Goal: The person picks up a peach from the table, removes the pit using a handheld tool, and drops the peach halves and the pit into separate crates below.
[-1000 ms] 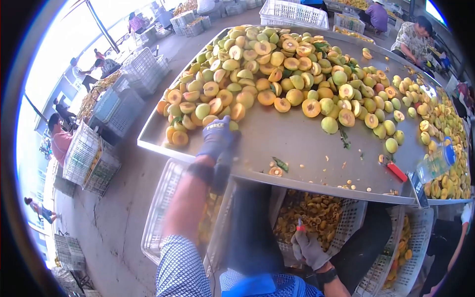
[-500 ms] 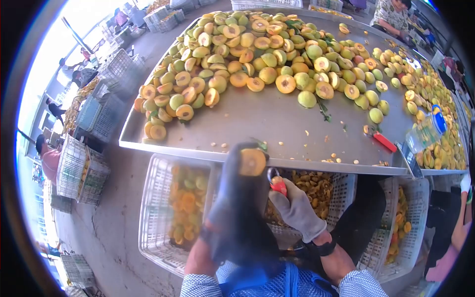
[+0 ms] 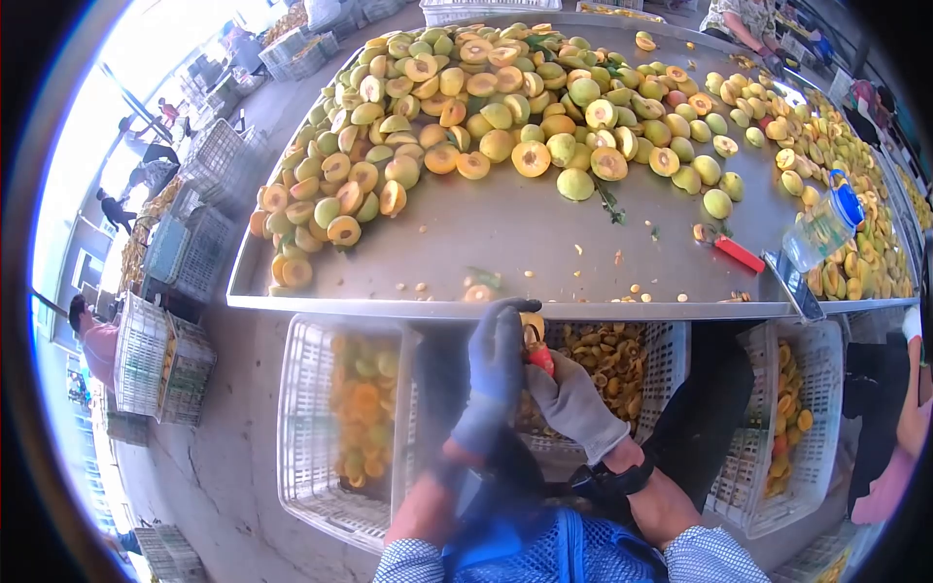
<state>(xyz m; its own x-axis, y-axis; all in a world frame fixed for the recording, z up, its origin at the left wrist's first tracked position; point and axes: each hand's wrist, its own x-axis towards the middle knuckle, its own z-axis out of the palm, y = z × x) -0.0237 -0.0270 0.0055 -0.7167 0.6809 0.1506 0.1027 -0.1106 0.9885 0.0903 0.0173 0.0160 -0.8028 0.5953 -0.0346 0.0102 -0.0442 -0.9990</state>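
Note:
My left hand (image 3: pixel 496 364), in a blue-grey glove, is closed around a yellow peach half (image 3: pixel 531 323) just below the table's front edge. My right hand (image 3: pixel 581 408), in a pale grey glove, grips the red handle of a pitting tool (image 3: pixel 539 360). The tool's metal loop meets the peach half, and the fingers partly hide both. Beneath the hands, a white crate (image 3: pixel 669 374) holds scooped-out peach scraps (image 3: pixel 607 364). Halved peaches (image 3: pixel 486 107) lie heaped on the metal table (image 3: pixel 437 253) beyond.
A second red-handled tool (image 3: pixel 739 255), a phone-like flat object (image 3: pixel 793 287) and a blue-lidded plastic jar (image 3: pixel 824 228) sit at the table's right. Crates with peaches stand left (image 3: pixel 292 428) and right (image 3: pixel 824 437). A co-worker (image 3: pixel 743 21) is at the far side.
The left hand has turned and come to the right hand, bringing the peach half against the tool's loop. Earlier its cut face pointed up, apart from the tool.

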